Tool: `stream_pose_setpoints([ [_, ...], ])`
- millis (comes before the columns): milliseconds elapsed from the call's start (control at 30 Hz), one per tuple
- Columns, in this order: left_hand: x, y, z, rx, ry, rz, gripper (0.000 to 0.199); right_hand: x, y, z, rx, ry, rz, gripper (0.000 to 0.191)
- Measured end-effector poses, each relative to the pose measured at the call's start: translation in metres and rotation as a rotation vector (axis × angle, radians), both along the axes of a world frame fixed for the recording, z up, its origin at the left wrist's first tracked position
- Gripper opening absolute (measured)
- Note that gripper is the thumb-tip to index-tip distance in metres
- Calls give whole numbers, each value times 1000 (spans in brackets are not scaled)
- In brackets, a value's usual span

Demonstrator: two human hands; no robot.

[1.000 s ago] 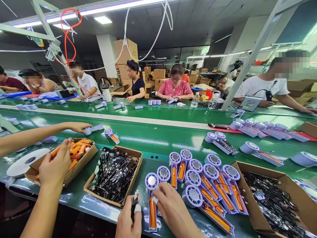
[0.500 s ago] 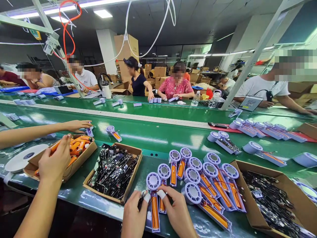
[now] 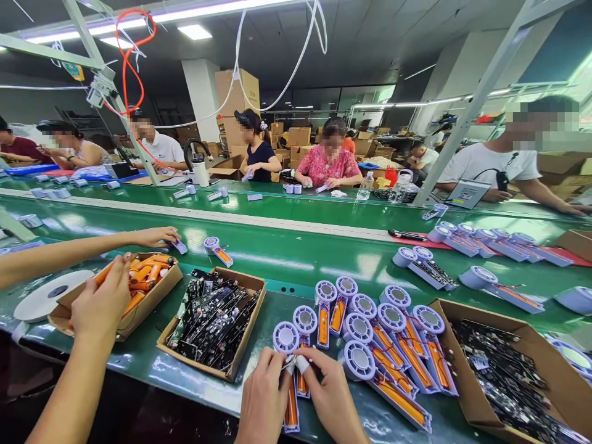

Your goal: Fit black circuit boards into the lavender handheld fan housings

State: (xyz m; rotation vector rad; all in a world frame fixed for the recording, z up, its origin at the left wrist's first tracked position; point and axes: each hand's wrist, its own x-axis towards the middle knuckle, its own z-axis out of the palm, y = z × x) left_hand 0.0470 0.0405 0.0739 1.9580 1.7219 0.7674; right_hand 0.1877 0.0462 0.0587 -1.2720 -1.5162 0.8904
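My left hand (image 3: 264,391) and my right hand (image 3: 330,391) meet over a lilac handheld fan housing (image 3: 285,337) with a round grille head and an orange battery in its open handle. Each thumb wears a white finger cot. Both hands are closed in a pinch just below the fan head, fingertips nearly touching. A tiny whitish piece shows between them, too small to name. A second fan housing (image 3: 305,319) lies right behind, partly covered by my right fingers. Several more fan housings with orange batteries (image 3: 358,359) lie to the right.
Cardboard boxes of black circuit boards stand left (image 3: 213,320) and right (image 3: 504,370). A co-worker's arms (image 3: 87,351) reach by a box of orange batteries (image 3: 150,274) at far left. More fans lie on the green conveyor (image 3: 296,246); several people sit across it.
My left hand has moved slightly right, toward my right fingertips; the dark piece seen in its pinch no longer shows. Fans on the conveyor have shifted slightly right.
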Motion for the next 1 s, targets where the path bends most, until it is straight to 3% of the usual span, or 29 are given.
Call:
stream_pose_setpoints([
  [100, -3, 2, 6, 15, -203, 70, 21, 1, 1, -1, 26, -16, -13, 29],
  [200, -11, 0, 6, -142, -526, 206, 23, 3, 1, -2, 42, -61, -11, 24],
  [300, -18, -4, -4, -354, -769, 308, 38, 1, -4, 4, 215, -159, 8, 24],
  [367, -22, -6, -11, -418, -859, 311, 46, -3, -8, 11, 371, -251, 64, 31],
  [467, -25, -7, -18, -449, -951, 278, 49, -10, -10, 18, 397, -367, 186, 44],
  [600, -26, -7, -24, -485, -1018, 262, 48, -12, -5, 7, 267, -397, 272, 47],
  [767, -18, -6, -21, -588, -1152, 290, 56, -9, -1, -12, 286, -230, 214, 36],
  [900, -16, -9, -6, -592, -1189, 313, 56, -10, 0, -10, 245, -140, 184, 27],
  [1000, -21, -14, -5, -519, -1113, 330, 53, -10, -1, -5, 213, -133, 169, 23],
])
